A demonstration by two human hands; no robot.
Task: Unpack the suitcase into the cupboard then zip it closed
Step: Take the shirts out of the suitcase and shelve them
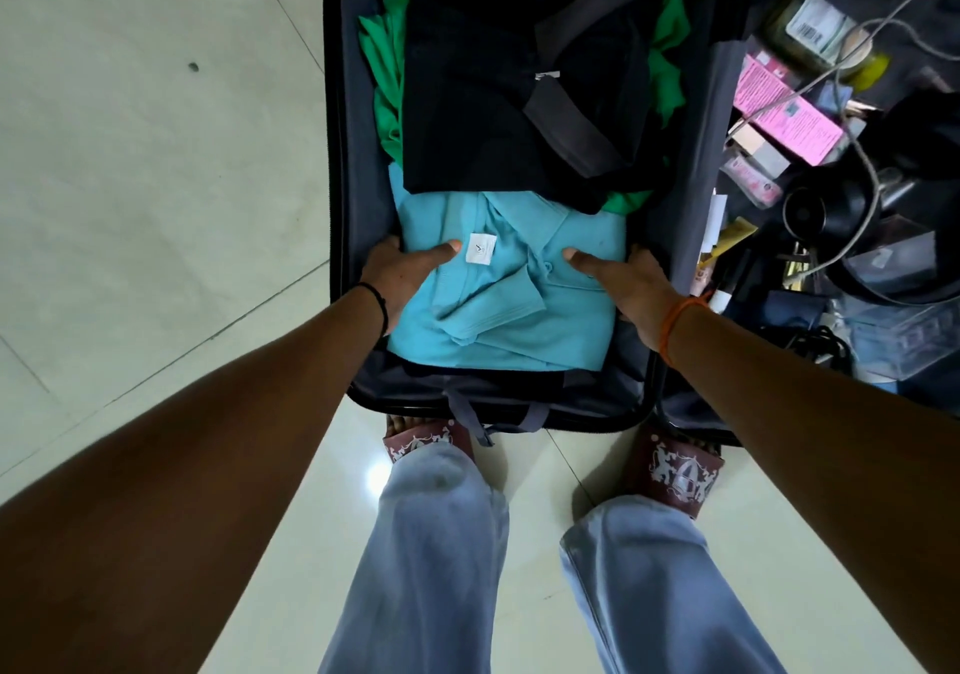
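While the suitcase (363,387) lies open on the tiled floor (156,153), a folded light-blue polo shirt (509,309) is gripped at both sides inside its near compartment. The left hand (402,273) is set at the shirt's left edge, thumb on top and fingers tucked under the fabric; the right hand (631,283) is set likewise at the right edge. A black garment (483,91) is laid just beyond the blue shirt, overlapping its far edge, with green cloth (387,80) showing beneath it. The right-hand compartment is filled with small items, among them a pink box (789,112) and a cable (831,75).
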